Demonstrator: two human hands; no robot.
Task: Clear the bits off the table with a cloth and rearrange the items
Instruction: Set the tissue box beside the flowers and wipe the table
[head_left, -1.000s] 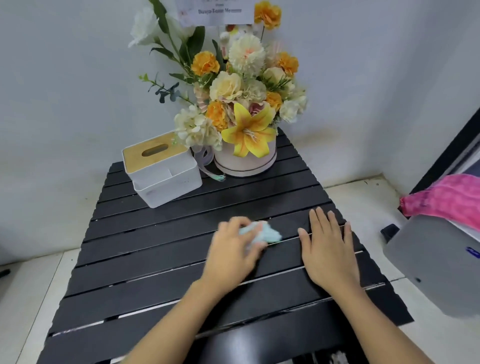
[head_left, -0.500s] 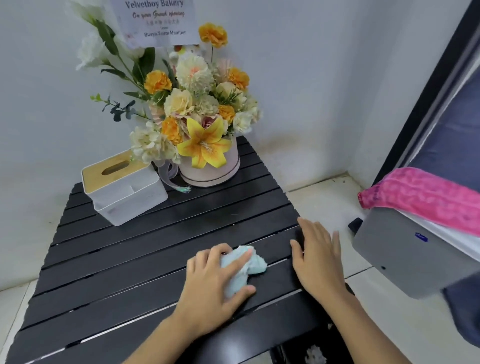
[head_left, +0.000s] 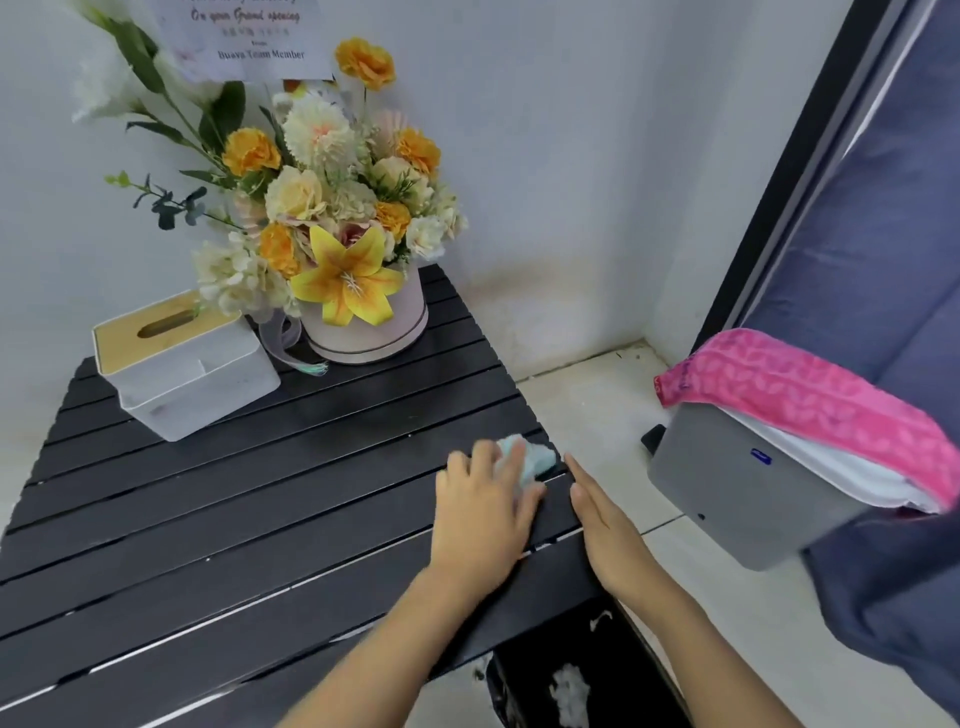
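Nearest the camera, a black bin (head_left: 582, 670) is sitting on the floor under the table's right edge, with pale scraps showing against its dark inside. Above it, two bare forearms are reaching forward over the black slatted table (head_left: 208, 519). The left hand (head_left: 485, 514) is pressing palm down on a pale blue cloth (head_left: 530, 457), its fingers lying spread over the bunched fabric and flattening it against the slats rather than closing around it; the cloth is sitting right at the table's right edge, with part of it sticking out past the fingertips. The right hand (head_left: 608, 525) is resting along that same edge just beside the cloth, turned on its side with the fingers straight and together, holding nothing. To the right, off the table, a grey box-shaped unit (head_left: 727, 488) is standing on the pale floor with a pink patterned cloth (head_left: 810, 400) draped over its top, and dark blue fabric is hanging behind and below it. Farther back on the table's left side, a white tissue box (head_left: 197, 379) with a wooden slotted lid is sitting at an angle. Just beside it, at the back of the table near the wall, a round pale pot (head_left: 374, 327) is holding a bouquet (head_left: 332, 208) of yellow, orange and cream flowers, with a printed card (head_left: 244, 36) standing above the blooms.
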